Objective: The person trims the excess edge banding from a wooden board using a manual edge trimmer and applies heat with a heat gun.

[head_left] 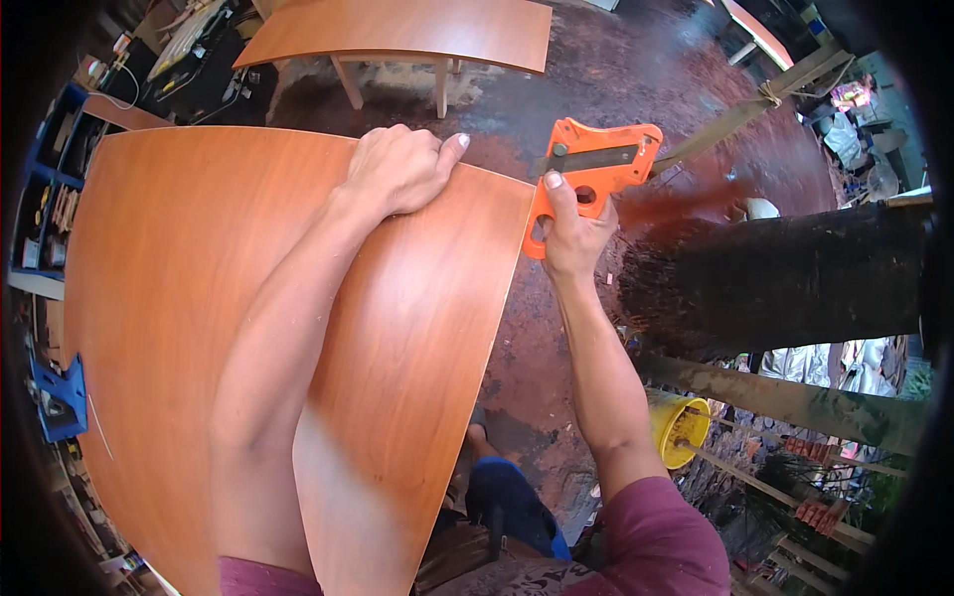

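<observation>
A large orange-brown wood-grain panel (417, 328) with thin pale edges fills the left and middle of the view. Over its far edge my left hand (402, 169) is closed, fingers curled and partly hidden, thumb lying along the top. My right hand (581, 233) is wrapped around an orange edge-banding trimmer (616, 159) with a dark metal strip and round holes. My right thumb presses on the trimmer's face. The tool is up against the panel's far right corner, beside the right-hand edge.
Another wood-grain table (397, 35) stands beyond the panel. A dark cylinder (785, 283) lies across the right side, near a wooden beam (785, 397) and a yellow bucket (680, 432). A blue tool (62, 397) rests at the panel's left edge.
</observation>
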{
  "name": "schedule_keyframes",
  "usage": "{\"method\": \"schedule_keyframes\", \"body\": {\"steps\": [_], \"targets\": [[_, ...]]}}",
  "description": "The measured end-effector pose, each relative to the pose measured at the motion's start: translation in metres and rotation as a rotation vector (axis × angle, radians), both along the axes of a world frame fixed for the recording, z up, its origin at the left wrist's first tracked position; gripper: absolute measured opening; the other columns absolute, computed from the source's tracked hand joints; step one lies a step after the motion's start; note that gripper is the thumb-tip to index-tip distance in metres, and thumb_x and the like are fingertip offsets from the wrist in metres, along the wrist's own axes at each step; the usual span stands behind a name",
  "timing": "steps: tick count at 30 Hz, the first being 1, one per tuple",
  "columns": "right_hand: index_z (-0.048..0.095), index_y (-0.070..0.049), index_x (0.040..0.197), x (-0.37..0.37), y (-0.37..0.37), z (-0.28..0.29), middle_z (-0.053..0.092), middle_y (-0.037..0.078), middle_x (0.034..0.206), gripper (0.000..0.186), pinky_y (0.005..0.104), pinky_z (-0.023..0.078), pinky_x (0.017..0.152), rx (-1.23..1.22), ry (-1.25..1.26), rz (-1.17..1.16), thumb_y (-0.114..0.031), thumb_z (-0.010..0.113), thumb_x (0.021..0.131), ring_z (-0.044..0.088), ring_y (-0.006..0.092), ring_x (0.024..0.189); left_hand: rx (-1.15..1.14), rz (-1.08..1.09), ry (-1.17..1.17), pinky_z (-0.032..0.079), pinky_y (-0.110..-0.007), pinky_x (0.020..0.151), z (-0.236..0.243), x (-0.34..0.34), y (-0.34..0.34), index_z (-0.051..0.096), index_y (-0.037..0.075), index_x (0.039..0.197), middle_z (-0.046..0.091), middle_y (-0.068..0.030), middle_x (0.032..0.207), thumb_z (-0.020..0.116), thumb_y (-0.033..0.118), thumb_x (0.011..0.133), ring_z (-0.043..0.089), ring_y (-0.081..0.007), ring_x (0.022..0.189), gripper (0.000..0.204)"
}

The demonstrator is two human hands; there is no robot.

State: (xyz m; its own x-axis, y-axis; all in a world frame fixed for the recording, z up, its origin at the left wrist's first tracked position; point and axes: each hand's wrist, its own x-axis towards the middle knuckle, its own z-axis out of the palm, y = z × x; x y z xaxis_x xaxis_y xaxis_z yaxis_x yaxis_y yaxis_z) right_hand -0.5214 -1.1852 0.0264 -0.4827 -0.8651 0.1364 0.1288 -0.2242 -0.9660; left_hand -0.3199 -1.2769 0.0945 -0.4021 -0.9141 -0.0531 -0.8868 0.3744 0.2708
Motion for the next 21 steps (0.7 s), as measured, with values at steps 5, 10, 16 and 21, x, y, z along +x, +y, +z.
{"method": "schedule_keyframes", "body": {"steps": [5, 10, 16, 21], "targets": [[0.069, -0.001, 0.111, -0.009, -0.020, -0.001, 0.070, 0.001, 0.094, 0.023, 0.0269, 0.051, 0.065, -0.062, 0.008, 0.011, -0.015, 0.076, 0.095, 0.063, 0.0079, 0.076, 0.018, -0.013, -0.027, 0.051, -0.056, 0.084, -0.001, 0.000, -0.002, 0.074, 0.000, 0.074, 0.071, -0.0270, 0.080, 0.036, 0.052, 0.110, 0.068, -0.0478, 0.084, 0.074], [0.070, -0.002, 0.106, 0.005, -0.003, -0.001, 0.070, 0.001, 0.093, 0.021, 0.0266, 0.051, 0.065, -0.069, 0.015, -0.012, -0.017, 0.078, 0.094, 0.063, 0.0077, 0.076, 0.038, 0.006, -0.044, 0.052, -0.056, 0.084, 0.000, 0.003, -0.002, 0.075, 0.000, 0.075, 0.072, -0.0264, 0.080, 0.035, 0.054, 0.110, 0.069, -0.0473, 0.085, 0.075], [0.071, -0.003, 0.102, -0.007, -0.011, 0.000, 0.073, 0.004, 0.093, 0.022, 0.0328, 0.053, 0.073, -0.026, 0.218, -0.046, -0.020, 0.080, 0.090, 0.068, 0.0141, 0.082, 0.069, 0.010, -0.105, 0.055, -0.054, 0.088, 0.007, -0.003, -0.003, 0.080, 0.005, 0.083, 0.075, -0.0251, 0.089, 0.035, 0.057, 0.108, 0.072, -0.0443, 0.092, 0.073], [0.067, 0.001, 0.119, 0.036, 0.117, 0.002, 0.075, 0.009, 0.099, 0.038, 0.0379, 0.059, 0.084, -0.107, 0.274, 0.088, -0.014, 0.080, 0.087, 0.073, 0.0218, 0.090, 0.098, 0.020, -0.138, 0.051, -0.054, 0.097, 0.015, -0.004, -0.004, 0.080, 0.004, 0.092, 0.075, -0.0251, 0.096, 0.035, 0.058, 0.108, 0.070, -0.0438, 0.100, 0.072]]}}
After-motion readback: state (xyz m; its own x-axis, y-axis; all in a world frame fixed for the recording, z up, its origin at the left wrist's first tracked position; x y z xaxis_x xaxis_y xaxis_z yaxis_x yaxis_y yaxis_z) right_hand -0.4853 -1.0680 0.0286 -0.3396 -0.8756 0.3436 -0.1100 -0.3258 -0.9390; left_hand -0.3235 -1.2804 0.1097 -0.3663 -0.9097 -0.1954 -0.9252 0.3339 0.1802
